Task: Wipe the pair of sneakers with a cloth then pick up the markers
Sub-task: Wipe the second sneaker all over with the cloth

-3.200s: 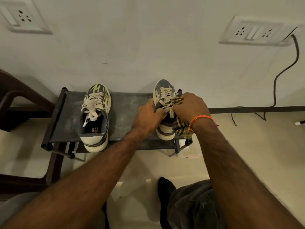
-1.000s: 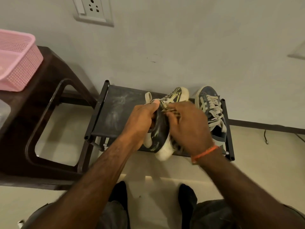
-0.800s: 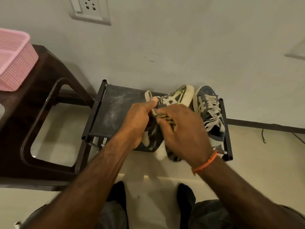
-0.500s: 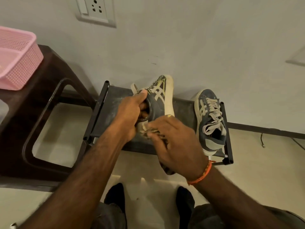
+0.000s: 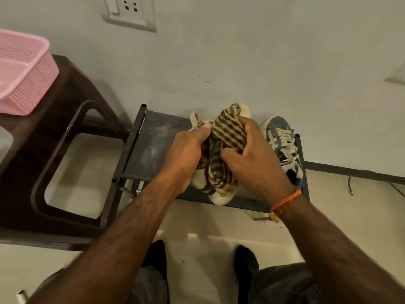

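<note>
— Sneaker (image 5: 221, 197) where?
— Held above bench (image 5: 151, 141), gripped by left hand (image 5: 186, 154); right hand (image 5: 252, 159) clutching striped cloth (image 5: 228, 130) over it.
— Other sneaker (image 5: 282, 141)?
— Resting on bench, right end.

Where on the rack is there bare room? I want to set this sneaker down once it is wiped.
The rack's left half is bare, from its left rail to the left hand. The right half is crowded: held sneaker, cloth, right hand, second sneaker.
</note>
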